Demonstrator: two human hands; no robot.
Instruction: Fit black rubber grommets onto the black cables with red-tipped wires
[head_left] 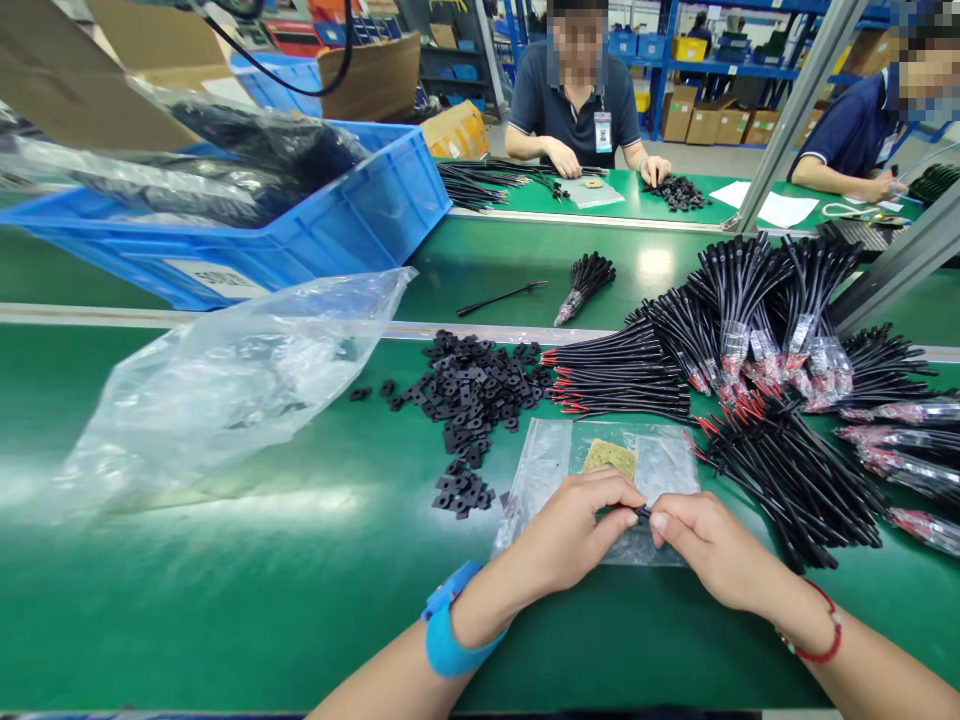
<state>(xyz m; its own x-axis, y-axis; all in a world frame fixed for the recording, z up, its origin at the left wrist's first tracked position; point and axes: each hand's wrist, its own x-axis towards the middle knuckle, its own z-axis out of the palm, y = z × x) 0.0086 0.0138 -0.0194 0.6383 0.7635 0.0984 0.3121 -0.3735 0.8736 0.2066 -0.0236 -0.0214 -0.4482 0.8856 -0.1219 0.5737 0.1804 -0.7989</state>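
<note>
"So, pinching what, up close?"

"Gripping a small black part [641,512], mostly hidden and too small to name, between the left hand [562,530] and the right hand [709,545]; fingers [664,520] closing nearly shut on it from both sides; holding it just above a clear plastic bag [664,470] lying on the green table [225,640]."

"Wearing anything?"

"Wearing a blue wrist strap [450,625] on the left, a red cord bracelet [814,630] on the right."

"And nearby?"

"Heaping up beyond the left hand: flat black rubber pieces [472,395]; spreading beside the right hand: bundled black wires [787,490] with red tips; sitting farther left: a blue plastic crate [300,220]; reaching across a farther table: a co-worker's hands [562,157]."
</note>
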